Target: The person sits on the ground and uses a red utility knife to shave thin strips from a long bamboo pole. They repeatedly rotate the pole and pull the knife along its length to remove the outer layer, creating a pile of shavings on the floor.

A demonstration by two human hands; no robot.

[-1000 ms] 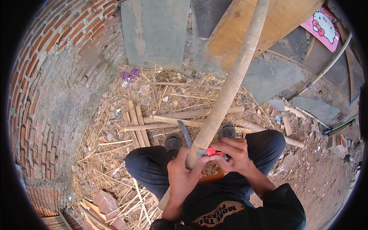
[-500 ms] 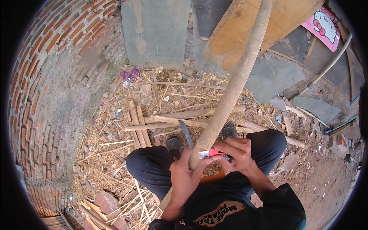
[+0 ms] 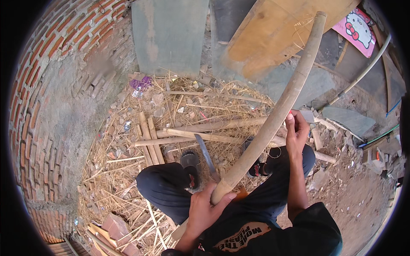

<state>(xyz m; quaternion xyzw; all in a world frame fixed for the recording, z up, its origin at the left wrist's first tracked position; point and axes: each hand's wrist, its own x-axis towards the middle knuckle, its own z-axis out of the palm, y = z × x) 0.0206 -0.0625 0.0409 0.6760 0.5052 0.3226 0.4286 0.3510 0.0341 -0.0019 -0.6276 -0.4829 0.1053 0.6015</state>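
Observation:
A long, slightly bent bamboo pole (image 3: 277, 121) slants across my lap, its far end up at the right. My left hand (image 3: 206, 210) is wrapped round its lower part, just below a node. Farther up, my right hand (image 3: 297, 132) is closed beside the pole's right side, with fingers pinched on a small red tape measure (image 3: 291, 112). Most of the tape measure is hidden by the fingers and pole. A thin loop (image 3: 274, 152) shows below that hand. Left of the pole, a long dark blade (image 3: 206, 152) points away from me, its lower end near my left hand.
Split bamboo pieces (image 3: 150, 138) and a round bamboo length (image 3: 213, 126) lie on straw and rubble beyond my feet. A brick wall (image 3: 47, 111) rises at left. Grey sheets (image 3: 168, 38) and a tan board (image 3: 269, 38) lean at the back. Broken bricks (image 3: 117, 227) lie lower left.
My right hand has moved away from my left hand, up along the pole's right side, with the red tape measure. The pole's far end has swung right and lower into view.

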